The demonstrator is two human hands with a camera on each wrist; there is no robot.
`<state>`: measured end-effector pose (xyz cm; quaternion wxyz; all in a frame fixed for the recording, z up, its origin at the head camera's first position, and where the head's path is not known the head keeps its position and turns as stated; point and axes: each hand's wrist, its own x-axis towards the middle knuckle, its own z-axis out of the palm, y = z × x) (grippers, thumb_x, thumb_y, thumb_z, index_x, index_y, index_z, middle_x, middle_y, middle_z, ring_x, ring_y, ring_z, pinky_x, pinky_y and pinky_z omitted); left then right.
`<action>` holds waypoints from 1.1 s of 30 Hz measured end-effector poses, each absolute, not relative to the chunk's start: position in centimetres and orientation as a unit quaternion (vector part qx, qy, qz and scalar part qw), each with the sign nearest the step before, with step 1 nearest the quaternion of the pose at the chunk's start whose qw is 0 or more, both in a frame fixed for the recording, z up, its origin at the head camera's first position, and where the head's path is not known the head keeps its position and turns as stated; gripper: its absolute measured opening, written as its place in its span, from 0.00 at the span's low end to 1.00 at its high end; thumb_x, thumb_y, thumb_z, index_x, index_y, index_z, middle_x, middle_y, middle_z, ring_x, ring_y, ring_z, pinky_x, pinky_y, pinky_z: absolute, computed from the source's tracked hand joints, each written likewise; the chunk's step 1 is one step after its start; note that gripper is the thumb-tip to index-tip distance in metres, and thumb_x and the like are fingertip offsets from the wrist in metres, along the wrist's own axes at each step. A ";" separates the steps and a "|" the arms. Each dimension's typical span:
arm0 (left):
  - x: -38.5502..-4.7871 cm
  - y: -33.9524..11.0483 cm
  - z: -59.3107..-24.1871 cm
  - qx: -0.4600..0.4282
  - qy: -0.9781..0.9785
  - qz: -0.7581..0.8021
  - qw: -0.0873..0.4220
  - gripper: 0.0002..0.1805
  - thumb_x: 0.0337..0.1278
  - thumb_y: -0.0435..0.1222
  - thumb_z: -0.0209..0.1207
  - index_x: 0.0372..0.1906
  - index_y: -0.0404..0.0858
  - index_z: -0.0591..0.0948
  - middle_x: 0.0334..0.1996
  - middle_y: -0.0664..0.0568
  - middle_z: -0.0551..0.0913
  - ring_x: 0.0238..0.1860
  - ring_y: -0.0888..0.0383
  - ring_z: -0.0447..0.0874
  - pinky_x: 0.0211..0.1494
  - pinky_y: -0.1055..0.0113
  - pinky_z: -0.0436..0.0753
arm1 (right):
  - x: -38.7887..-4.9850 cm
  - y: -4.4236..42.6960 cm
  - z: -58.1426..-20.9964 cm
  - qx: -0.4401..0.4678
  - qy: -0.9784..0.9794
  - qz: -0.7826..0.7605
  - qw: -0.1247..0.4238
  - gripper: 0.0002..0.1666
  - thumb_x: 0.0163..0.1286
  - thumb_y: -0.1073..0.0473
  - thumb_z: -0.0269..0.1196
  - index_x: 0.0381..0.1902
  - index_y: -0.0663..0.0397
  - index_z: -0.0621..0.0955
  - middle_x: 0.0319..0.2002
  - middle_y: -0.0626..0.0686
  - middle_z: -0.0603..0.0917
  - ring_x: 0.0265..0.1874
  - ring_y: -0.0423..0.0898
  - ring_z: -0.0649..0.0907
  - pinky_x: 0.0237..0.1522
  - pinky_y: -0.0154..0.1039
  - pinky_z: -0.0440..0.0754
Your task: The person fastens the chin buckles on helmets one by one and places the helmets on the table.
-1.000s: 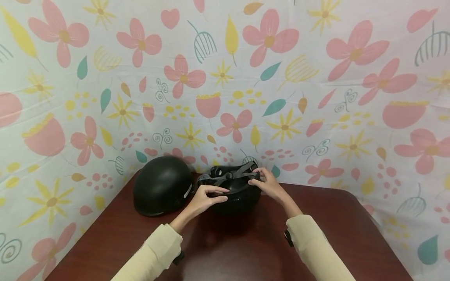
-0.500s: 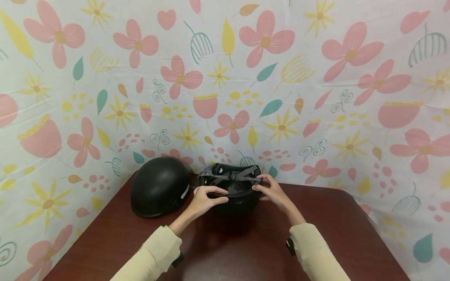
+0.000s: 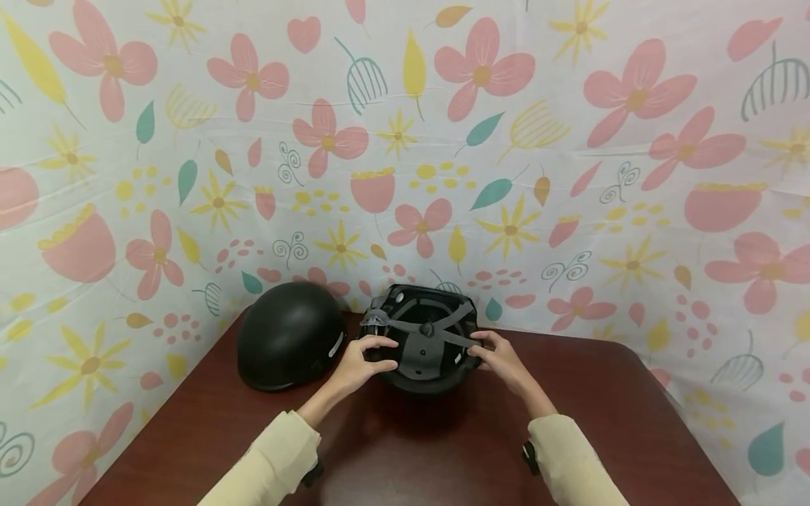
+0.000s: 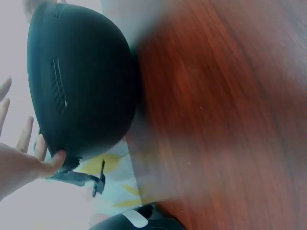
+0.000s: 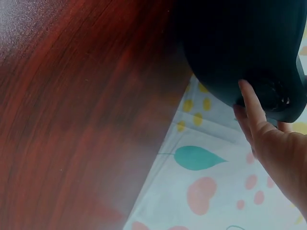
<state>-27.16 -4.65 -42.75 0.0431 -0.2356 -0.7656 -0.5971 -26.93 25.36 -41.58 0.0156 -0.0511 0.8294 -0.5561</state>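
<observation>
A black helmet (image 3: 420, 383) is tilted with its hollow side facing the head camera, showing grey straps (image 3: 425, 329) that cross over the dark padding. My left hand (image 3: 361, 365) grips its left edge; in the left wrist view the thumb of that hand (image 4: 24, 165) lies on the rim and the other fingers are spread. At the right edge my right hand (image 3: 506, 362) holds the helmet, with one finger on the shell (image 5: 225, 52) beside a dark vent and others behind. A strap end (image 4: 79, 178) dangles below the shell in the left wrist view.
A second black helmet (image 3: 291, 337), dome up, sits on the dark red table (image 3: 430, 464) just left of my left hand. Behind the table hangs a white cloth (image 3: 405, 169) printed with flowers.
The held helmet has turned from a nearly edge-on view so that its inside shows. Both hands have stayed at its sides; the right hand has shifted slightly right and down.
</observation>
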 end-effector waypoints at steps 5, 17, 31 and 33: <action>-27.2 -4.9 -42.9 -0.191 -0.762 -0.618 0.031 0.17 0.52 0.30 0.68 0.49 0.34 0.85 0.54 0.41 0.82 0.57 0.41 0.73 0.57 0.55 0.76 | -27.1 25.5 -41.9 -0.033 0.830 -0.556 0.011 0.27 0.74 0.59 0.53 0.67 0.65 0.67 0.52 0.64 0.78 0.50 0.48 0.82 0.57 0.55 0.79; -27.5 -5.3 -42.7 -0.166 -0.754 -0.635 0.022 0.16 0.55 0.29 0.66 0.51 0.37 0.84 0.54 0.45 0.82 0.58 0.41 0.73 0.55 0.62 0.75 | -27.1 25.9 -42.1 -0.044 0.824 -0.564 0.015 0.33 0.73 0.55 0.58 0.71 0.61 0.63 0.69 0.66 0.61 0.60 0.57 0.77 0.62 0.57 0.75; -27.5 -7.2 -40.9 -0.174 -0.779 -0.602 0.025 0.19 0.59 0.33 0.64 0.56 0.34 0.81 0.59 0.42 0.80 0.60 0.42 0.75 0.57 0.57 0.78 | -27.4 25.4 -39.7 -0.083 0.889 -0.448 -0.046 0.42 0.72 0.49 0.59 0.77 0.53 0.56 0.77 0.64 0.51 0.75 0.66 0.53 0.69 0.67 0.60; -27.3 -7.6 -39.9 -0.180 -0.786 -0.591 0.032 0.21 0.60 0.33 0.63 0.59 0.33 0.79 0.60 0.39 0.77 0.60 0.40 0.74 0.59 0.52 0.77 | -27.6 25.1 -39.3 -0.091 0.897 -0.430 -0.052 0.43 0.72 0.47 0.59 0.77 0.51 0.55 0.78 0.63 0.49 0.76 0.66 0.50 0.69 0.68 0.58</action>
